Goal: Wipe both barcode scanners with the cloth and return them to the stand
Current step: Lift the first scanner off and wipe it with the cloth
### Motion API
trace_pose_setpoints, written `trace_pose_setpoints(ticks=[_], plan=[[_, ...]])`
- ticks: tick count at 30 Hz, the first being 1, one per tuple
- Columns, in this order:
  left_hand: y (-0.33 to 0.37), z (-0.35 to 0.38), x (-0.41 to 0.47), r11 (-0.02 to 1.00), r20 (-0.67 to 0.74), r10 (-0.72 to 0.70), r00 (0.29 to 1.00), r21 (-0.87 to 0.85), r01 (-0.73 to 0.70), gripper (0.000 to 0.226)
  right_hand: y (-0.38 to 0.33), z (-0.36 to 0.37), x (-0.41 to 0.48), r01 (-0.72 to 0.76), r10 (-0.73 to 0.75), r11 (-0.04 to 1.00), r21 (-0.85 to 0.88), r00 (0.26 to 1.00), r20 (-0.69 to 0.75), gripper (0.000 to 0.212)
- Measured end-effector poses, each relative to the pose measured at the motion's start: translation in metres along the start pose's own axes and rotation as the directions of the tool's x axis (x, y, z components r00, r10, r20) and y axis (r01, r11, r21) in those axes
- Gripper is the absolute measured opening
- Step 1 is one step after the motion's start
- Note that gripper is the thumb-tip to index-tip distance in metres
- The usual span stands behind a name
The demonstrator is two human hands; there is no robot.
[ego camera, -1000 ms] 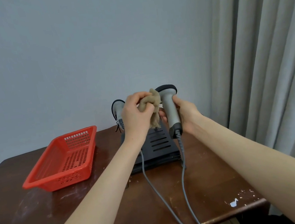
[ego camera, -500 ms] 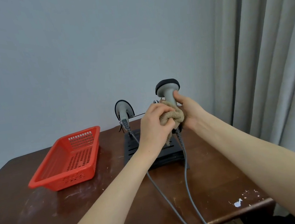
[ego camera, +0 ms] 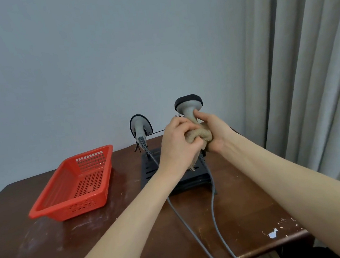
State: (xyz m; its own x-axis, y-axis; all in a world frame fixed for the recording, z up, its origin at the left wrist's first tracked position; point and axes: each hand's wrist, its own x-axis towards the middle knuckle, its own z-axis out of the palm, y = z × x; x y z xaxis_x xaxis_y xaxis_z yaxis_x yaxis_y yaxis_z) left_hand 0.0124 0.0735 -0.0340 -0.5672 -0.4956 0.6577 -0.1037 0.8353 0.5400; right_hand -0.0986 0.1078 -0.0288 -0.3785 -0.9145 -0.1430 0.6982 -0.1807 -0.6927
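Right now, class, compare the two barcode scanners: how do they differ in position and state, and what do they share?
The held scanner is lifted off the stand, gripped by the right hand; the other scanner sits in the stand, untouched. The left hand presses the cloth around the held scanner's handle; the other scanner's handle is bare. Both are grey with dark heads and trail grey cables.

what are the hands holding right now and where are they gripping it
The right hand grips the raised scanner by its handle, just below the head. The left hand holds the bunched cloth against that handle.
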Motion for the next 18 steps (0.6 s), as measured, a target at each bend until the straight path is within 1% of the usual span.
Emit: trace_pose_setpoints(ticks=[2, 3, 5, 7, 9, 13, 15, 18], plan=[[0.002, -0.005, 0.014, 0.999, -0.053, -0.054, 0.997, -0.009, 0.054, 0.015, 0.002, 0.002, 0.002, 0.064, -0.064, 0.995, -0.078, 0.998, 0.003, 0.023], [0.003, -0.008, 0.022, 0.997, -0.089, -0.071, 0.994, -0.018, 0.070, 0.015, 0.003, 0.005, 0.001, 0.067, -0.067, 0.993, -0.095, 0.998, 0.013, 0.021], [0.005, -0.010, 0.033, 0.997, -0.143, -0.076, 0.987, -0.029, 0.072, 0.019, 0.003, 0.009, -0.001, 0.036, -0.036, 0.997, -0.071, 0.999, -0.002, 0.021], [0.005, -0.007, 0.031, 0.998, -0.164, -0.066, 0.984, -0.017, 0.064, 0.021, -0.001, 0.010, 0.001, 0.047, -0.046, 0.998, -0.048, 0.999, 0.010, 0.020], [0.004, -0.001, 0.020, 0.999, -0.150, -0.040, 0.988, -0.003, 0.040, 0.020, -0.002, 0.008, 0.000, 0.066, -0.065, 0.997, -0.032, 0.998, 0.016, 0.024], [0.003, 0.009, -0.004, 0.998, -0.032, 0.050, 0.998, 0.034, -0.049, 0.018, -0.003, -0.002, 0.001, -0.040, 0.040, 0.999, 0.026, 0.999, -0.003, 0.034], [0.006, 0.006, 0.003, 0.999, -0.018, 0.031, 0.999, 0.018, -0.030, 0.018, -0.001, -0.001, -0.002, -0.016, 0.017, 0.999, 0.041, 1.000, -0.015, 0.038], [0.011, -0.001, 0.027, 0.998, -0.078, -0.048, 0.996, -0.031, 0.046, 0.014, -0.001, 0.004, -0.005, 0.063, -0.063, 0.998, -0.016, 0.998, 0.002, 0.029]])
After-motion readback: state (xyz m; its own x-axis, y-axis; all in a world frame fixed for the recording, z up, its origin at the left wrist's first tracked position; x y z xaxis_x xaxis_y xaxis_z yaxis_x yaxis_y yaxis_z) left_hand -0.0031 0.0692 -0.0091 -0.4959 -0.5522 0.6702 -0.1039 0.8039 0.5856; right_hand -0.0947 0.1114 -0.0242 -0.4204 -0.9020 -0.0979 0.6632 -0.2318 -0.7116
